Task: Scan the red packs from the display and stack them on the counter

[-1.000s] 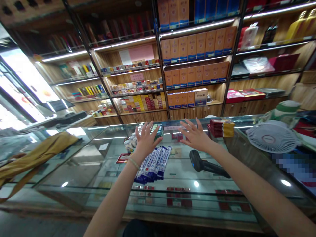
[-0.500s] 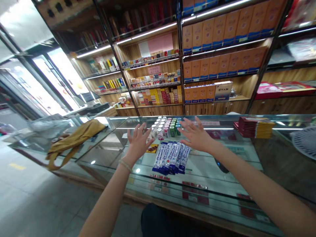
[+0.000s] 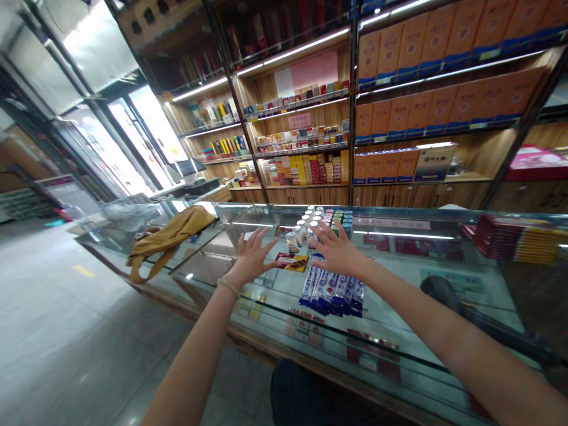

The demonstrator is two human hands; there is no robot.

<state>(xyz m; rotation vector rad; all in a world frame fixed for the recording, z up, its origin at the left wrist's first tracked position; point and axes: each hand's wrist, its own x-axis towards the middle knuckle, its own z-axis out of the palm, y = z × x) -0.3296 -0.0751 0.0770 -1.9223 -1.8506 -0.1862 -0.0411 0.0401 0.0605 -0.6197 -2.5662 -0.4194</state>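
Observation:
Both of my hands hover over a glass counter with fingers spread and nothing in them. My left hand point(image 3: 254, 258), with a pale bangle at the wrist, is left of a flat red and yellow packet point(image 3: 293, 261). My right hand point(image 3: 338, 249) hangs over the upper ends of several blue and white stick packs point(image 3: 332, 290) fanned on the glass, hiding part of them. Behind the hands stand rows of small white-capped bottles point(image 3: 302, 228) and small green containers point(image 3: 339, 216); my right hand covers some of these.
A mustard-coloured bag point(image 3: 173, 236) lies on the counter at left. Stacked red and yellow boxes point(image 3: 515, 236) stand at right, with a black handled object point(image 3: 444, 293) partly behind my right forearm. Shelves of orange boxes point(image 3: 408, 112) and small packs line the back wall.
The view has turned left, so the counter goods appear farther right. My right hand has come closer to my left and now overlaps the stick packs. Both hands stay spread.

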